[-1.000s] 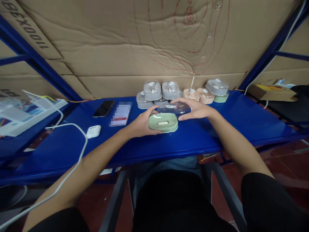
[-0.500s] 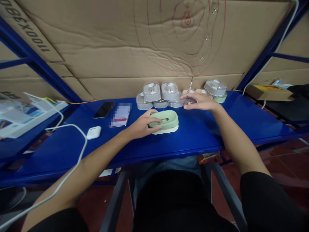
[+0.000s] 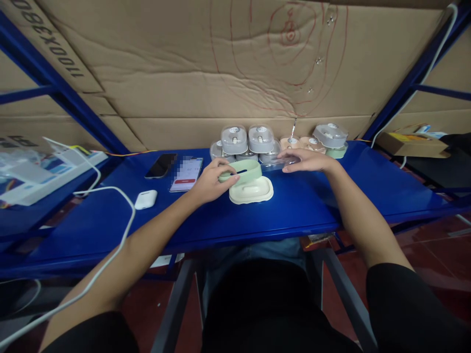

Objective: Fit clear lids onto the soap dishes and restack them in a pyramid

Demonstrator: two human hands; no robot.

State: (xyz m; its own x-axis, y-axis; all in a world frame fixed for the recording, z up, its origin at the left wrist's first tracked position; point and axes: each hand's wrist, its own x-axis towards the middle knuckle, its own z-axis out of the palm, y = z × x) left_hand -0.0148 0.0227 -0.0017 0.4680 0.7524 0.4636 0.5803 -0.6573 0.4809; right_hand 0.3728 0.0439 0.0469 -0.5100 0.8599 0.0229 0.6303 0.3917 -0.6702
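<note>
Pinching the green dish (image 3: 252, 170) by its left end, our left hand (image 3: 211, 184) has it just beyond the cream base (image 3: 251, 195), mid-desk (image 3: 298, 208), both lengthwise along the front edge; our right hand (image 3: 308, 161), half open, is at the clear lid (image 3: 274, 165) farther back, grip unclear.

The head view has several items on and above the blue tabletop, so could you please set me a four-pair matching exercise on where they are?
1. Green dish
2. Cream base
3. Clear cover
4. White case

A. By the right hand
B. Left of the left hand
C. Held in the left hand
D. Partly hidden by the held piece

Pairs: 1-C, 2-D, 3-A, 4-B
</note>
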